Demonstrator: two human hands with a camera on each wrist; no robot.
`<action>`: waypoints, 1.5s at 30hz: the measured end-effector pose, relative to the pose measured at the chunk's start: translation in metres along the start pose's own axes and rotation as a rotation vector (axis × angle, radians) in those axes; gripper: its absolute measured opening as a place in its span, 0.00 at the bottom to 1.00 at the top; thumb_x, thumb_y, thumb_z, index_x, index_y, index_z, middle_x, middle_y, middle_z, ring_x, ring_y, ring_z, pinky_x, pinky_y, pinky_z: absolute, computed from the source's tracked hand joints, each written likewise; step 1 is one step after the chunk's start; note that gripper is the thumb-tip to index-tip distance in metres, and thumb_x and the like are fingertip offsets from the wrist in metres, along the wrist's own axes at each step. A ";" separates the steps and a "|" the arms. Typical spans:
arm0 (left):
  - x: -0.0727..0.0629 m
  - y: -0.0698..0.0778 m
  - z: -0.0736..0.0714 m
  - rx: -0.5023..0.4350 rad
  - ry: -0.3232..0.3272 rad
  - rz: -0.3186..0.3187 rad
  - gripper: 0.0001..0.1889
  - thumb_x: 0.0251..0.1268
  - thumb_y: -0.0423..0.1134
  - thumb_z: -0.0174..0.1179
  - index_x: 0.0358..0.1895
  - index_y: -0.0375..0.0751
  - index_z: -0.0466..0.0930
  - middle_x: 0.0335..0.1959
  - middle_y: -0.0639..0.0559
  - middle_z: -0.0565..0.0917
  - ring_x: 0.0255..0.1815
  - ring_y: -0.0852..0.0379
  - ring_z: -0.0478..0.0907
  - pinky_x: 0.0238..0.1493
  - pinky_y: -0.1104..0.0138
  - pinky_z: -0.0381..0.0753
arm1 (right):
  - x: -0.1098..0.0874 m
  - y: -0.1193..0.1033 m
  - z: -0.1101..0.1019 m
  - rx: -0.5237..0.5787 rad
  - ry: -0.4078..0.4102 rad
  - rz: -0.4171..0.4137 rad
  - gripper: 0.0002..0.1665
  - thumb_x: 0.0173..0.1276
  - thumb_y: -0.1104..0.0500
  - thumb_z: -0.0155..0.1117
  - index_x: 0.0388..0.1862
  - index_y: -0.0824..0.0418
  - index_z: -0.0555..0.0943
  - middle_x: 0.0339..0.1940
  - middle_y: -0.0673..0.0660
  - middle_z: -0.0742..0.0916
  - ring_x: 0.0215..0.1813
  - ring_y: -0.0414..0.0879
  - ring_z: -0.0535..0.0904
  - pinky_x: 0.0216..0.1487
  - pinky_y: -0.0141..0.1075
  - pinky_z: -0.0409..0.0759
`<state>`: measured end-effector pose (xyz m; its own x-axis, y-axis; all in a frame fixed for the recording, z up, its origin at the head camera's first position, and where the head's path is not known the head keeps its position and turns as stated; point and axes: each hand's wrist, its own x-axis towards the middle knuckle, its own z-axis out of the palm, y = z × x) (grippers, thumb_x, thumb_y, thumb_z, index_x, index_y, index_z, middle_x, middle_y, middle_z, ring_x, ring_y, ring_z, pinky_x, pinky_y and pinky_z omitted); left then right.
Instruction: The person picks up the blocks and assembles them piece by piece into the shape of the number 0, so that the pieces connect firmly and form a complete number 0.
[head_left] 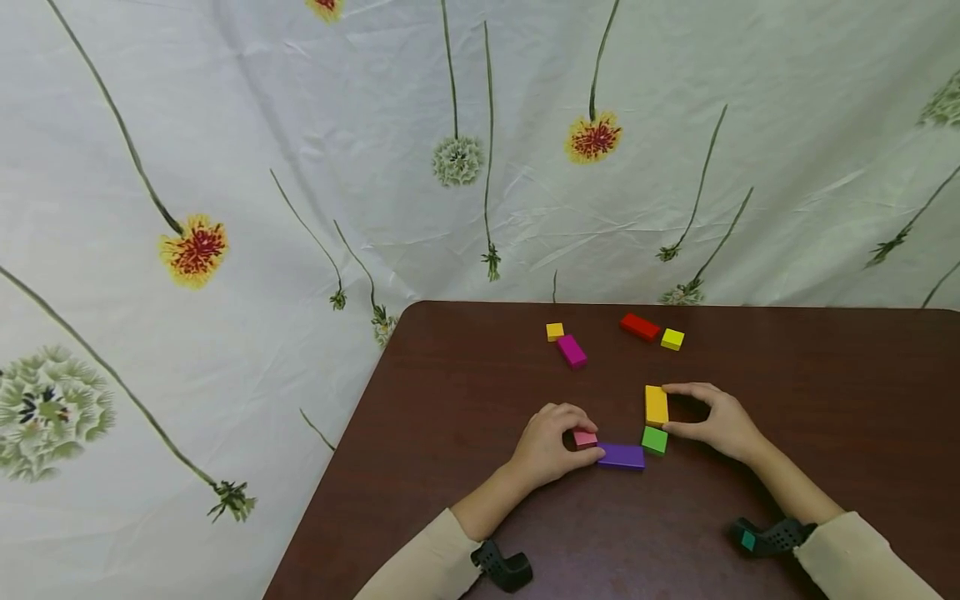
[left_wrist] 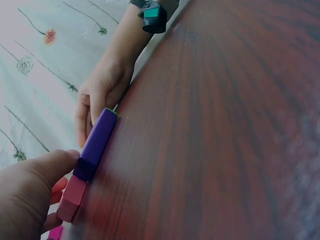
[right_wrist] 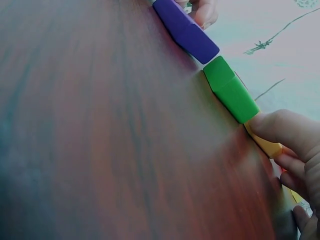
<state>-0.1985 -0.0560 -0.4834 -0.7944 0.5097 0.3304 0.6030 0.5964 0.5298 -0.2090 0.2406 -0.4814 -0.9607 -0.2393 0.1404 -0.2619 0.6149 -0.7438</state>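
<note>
My left hand (head_left: 546,446) holds a small pink block (head_left: 585,438) at the left end of a purple block (head_left: 621,457). Its thumb tip touches the purple block, and in the left wrist view the fingers reach behind the pink block (left_wrist: 72,198). A green block (head_left: 655,440) sits at the purple block's right end, turned slightly. Beyond the green block lies a longer orange-yellow block (head_left: 656,406). My right hand (head_left: 722,423) pinches that block between thumb and index finger, from its right side. The right thumb also lies close to the green block (right_wrist: 232,92).
Farther back on the dark brown table (head_left: 465,367) lie a small orange-yellow block (head_left: 555,332), a magenta block (head_left: 572,351), a red block (head_left: 640,327) and a small yellow block (head_left: 672,339). A flower-patterned cloth (head_left: 375,125) hangs behind the table's far edge.
</note>
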 end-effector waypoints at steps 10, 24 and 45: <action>0.000 -0.001 0.001 -0.004 0.008 0.014 0.14 0.53 0.50 0.73 0.40 0.50 0.86 0.42 0.60 0.83 0.45 0.62 0.74 0.51 0.67 0.71 | -0.001 0.004 0.001 0.033 -0.017 -0.048 0.34 0.58 0.53 0.76 0.62 0.63 0.77 0.63 0.67 0.75 0.65 0.66 0.65 0.58 0.67 0.63; 0.000 -0.001 0.000 0.000 0.000 0.011 0.14 0.54 0.51 0.73 0.40 0.50 0.86 0.43 0.60 0.83 0.45 0.62 0.74 0.51 0.67 0.71 | -0.003 0.001 0.002 0.085 -0.017 -0.068 0.27 0.65 0.56 0.69 0.62 0.63 0.78 0.63 0.67 0.75 0.66 0.66 0.66 0.58 0.68 0.62; -0.001 0.000 0.000 -0.010 0.011 0.021 0.14 0.54 0.49 0.73 0.40 0.49 0.86 0.43 0.59 0.83 0.46 0.61 0.74 0.52 0.67 0.71 | -0.032 -0.023 0.038 0.087 0.193 -0.142 0.27 0.61 0.62 0.72 0.60 0.61 0.79 0.63 0.65 0.76 0.63 0.62 0.68 0.55 0.66 0.66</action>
<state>-0.1978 -0.0565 -0.4833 -0.7823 0.5152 0.3501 0.6189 0.5795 0.5302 -0.1685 0.2058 -0.4940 -0.9167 -0.1654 0.3636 -0.3946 0.5166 -0.7599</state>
